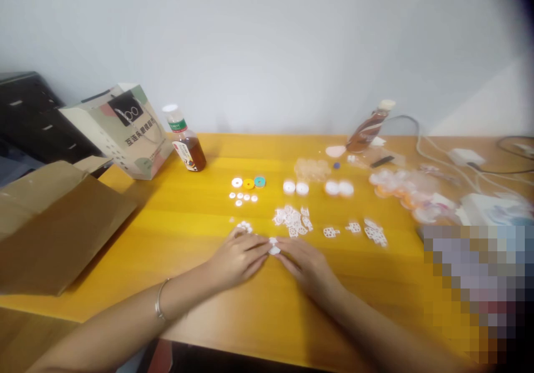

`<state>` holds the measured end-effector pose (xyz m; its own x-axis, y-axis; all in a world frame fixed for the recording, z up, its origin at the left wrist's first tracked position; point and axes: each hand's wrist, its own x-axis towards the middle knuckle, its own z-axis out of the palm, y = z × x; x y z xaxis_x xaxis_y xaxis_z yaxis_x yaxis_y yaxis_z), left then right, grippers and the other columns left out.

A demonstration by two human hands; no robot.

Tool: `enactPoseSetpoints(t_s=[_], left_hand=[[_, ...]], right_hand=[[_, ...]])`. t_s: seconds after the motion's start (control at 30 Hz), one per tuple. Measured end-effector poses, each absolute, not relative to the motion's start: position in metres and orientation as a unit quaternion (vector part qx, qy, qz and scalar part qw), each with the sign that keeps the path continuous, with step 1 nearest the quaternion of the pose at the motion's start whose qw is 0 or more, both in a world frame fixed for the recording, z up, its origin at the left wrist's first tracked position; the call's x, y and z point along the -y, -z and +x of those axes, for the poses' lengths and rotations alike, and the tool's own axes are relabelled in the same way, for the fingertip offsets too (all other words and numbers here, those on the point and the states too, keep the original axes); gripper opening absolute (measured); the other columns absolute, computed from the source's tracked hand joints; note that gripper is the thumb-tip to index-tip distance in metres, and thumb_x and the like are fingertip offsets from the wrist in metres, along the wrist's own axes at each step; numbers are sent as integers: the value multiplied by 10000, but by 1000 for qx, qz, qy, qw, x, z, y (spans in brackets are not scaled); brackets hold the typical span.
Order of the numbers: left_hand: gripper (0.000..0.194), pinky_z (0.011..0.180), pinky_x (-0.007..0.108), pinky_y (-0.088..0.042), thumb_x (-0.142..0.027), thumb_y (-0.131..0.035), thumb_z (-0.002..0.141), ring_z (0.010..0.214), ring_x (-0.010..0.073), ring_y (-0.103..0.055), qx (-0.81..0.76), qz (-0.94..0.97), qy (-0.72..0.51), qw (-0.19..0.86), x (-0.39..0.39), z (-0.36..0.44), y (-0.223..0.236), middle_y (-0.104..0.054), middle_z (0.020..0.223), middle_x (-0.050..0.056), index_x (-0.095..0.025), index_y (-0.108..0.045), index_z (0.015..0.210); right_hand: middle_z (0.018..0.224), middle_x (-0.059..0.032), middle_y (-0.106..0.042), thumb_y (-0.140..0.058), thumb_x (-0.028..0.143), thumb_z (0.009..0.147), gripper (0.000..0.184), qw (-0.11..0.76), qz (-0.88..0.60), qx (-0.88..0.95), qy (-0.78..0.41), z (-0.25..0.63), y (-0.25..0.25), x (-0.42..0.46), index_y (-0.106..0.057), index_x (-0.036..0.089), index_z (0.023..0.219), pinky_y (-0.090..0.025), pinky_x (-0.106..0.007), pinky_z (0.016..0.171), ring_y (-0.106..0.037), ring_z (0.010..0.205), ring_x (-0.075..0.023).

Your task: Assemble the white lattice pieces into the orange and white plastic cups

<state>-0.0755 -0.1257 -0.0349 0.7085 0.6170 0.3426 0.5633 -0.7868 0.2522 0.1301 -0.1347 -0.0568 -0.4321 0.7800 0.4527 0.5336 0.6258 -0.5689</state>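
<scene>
A small white plastic piece (273, 246) is pinched between my two hands above the near middle of the table. My left hand (238, 255) grips its left side, fingertips closed. From the right, my right hand (304, 262) closes its fingertips on the same piece. Just beyond lies a pile of white openwork plastic pieces (290, 219). A little cluster of small white parts (244, 227) sits behind my left hand, partly covered by it. Farther back are a white disc (237, 182), a yellow disc (248, 184) and a teal disc (260, 182), with several small white caps (246, 197) before them.
White round pieces (296, 187) stand in pairs farther back. More openwork pieces (375, 232) lie to the right. A tea bottle (189, 145), a paper bag (137, 134) and a cardboard box (62, 223) occupy the left. Another bottle (369, 125), cables and plastic packs (411, 192) are at right.
</scene>
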Motion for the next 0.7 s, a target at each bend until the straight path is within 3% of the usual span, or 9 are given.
enactPoseSetpoints(t_s=[0.37, 0.7], left_hand=[[306, 859, 354, -342, -212, -432, 863, 933, 159, -568, -318, 928, -193, 15, 128, -75, 37, -600, 1095, 61, -190, -498, 1161], [284, 804, 391, -351, -158, -383, 879, 989, 209, -527, -273, 946, -143, -102, 130, -72, 36, -585, 1112, 97, -120, -499, 1136]], right_hand=[[950, -56, -666, -494, 168, 834, 173, 376, -376, 842, -95, 130, 61, 134, -596, 220, 964, -525, -319, 801, -624, 874, -170], [1077, -125, -605, -417, 80, 835, 291, 281, -344, 895, -44, 134, 63, 138, -555, 145, 1083, -490, -370, 884, -557, 1024, -210]])
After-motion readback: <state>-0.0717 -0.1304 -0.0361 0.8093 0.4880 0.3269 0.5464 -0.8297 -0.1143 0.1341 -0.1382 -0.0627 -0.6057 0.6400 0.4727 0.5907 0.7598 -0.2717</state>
